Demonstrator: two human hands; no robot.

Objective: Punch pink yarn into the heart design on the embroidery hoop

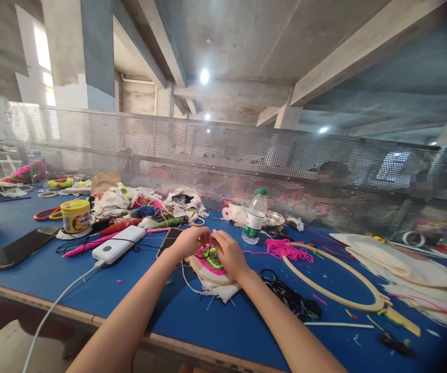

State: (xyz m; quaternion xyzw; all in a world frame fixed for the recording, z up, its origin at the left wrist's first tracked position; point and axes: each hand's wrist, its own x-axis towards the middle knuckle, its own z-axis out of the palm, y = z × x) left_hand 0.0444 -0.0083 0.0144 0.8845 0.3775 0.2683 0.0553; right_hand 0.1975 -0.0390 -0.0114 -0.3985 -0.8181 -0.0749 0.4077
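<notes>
A small embroidery hoop (212, 269) with white cloth and pink and green stitching lies on the blue table (192, 316) in front of me. My left hand (189, 242) and my right hand (228, 253) meet over its far edge, fingers pinched together. A dark thread (204, 254) loops between them over the stitching. I cannot see a needle; the fingertips hide what they pinch.
A white power bank (118, 244) with cable, a phone (15, 249), a yellow tub (75, 215), a water bottle (255, 217), a large wooden hoop (335, 282), pink yarn (283, 248), black thread pile (291, 298), and folded white cloth (405, 269) surround the work. A perforated metal screen (223, 150) backs the table.
</notes>
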